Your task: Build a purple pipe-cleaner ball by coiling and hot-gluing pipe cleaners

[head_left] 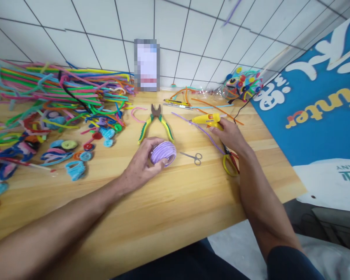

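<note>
A coiled bundle of purple pipe cleaner [162, 153] is held in my left hand [146, 159], fingers and thumb closed around it. My right hand [229, 134] grips a yellow hot glue gun [207, 119], its nozzle pointing left. Just beyond my left hand lie pliers [156, 120] with green and yellow handles, jaws away from me. Small metal scissors [194, 157] rest between my hands. Under my right wrist lies a larger pair of scissors [230, 163] with yellow and red handles. A loose purple pipe cleaner [204, 132] stretches beneath the glue gun.
Many coloured pipe cleaners [84, 83] are piled along the left, with small coiled pieces [76, 169] in front of them. A phone [147, 66] leans on the tiled wall. At the back right sits a bag of colourful bits [243, 85]. A blue banner [317, 116] borders the table's right side.
</note>
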Demonstrator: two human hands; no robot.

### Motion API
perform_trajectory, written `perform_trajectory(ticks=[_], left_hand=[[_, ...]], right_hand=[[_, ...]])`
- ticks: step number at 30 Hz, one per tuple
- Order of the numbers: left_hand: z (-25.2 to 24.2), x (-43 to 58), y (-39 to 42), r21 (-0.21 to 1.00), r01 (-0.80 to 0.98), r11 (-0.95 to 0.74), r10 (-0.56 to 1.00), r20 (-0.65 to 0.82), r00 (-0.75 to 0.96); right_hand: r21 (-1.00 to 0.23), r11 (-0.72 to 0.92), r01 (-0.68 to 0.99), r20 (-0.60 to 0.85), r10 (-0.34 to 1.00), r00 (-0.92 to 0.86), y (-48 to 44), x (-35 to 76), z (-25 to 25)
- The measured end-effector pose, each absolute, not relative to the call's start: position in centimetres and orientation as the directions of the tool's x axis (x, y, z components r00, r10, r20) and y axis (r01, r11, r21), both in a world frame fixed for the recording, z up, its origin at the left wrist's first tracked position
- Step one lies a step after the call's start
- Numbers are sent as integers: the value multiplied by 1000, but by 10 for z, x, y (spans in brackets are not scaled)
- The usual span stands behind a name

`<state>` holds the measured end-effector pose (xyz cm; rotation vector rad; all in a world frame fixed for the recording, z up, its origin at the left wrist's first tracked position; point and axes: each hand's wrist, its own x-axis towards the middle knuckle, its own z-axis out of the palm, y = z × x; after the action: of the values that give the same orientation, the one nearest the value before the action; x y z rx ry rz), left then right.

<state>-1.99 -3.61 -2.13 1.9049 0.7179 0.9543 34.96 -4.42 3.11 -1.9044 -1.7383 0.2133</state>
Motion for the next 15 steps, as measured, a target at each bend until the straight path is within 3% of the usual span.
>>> perform_trajectory(ticks=[4,7,11,15], left_hand=[[-24,-20,-36,888,97,-449,774,332,539],[-24,-21,-36,898,112,-426,785,306,538],[-24,-21,-36,897,129,-422,790,295,538],[-24,-21,-35,903,122,-412,796,291,530]], right_hand=[[-513,-50,857,227,955,191,-49,354,36],[-601,-61,797,274,921,277,-53,372,43],[-759,-54,649,382,770,511,-58,415,51],[-832,-91,547,363,657,660,-60,447,43]])
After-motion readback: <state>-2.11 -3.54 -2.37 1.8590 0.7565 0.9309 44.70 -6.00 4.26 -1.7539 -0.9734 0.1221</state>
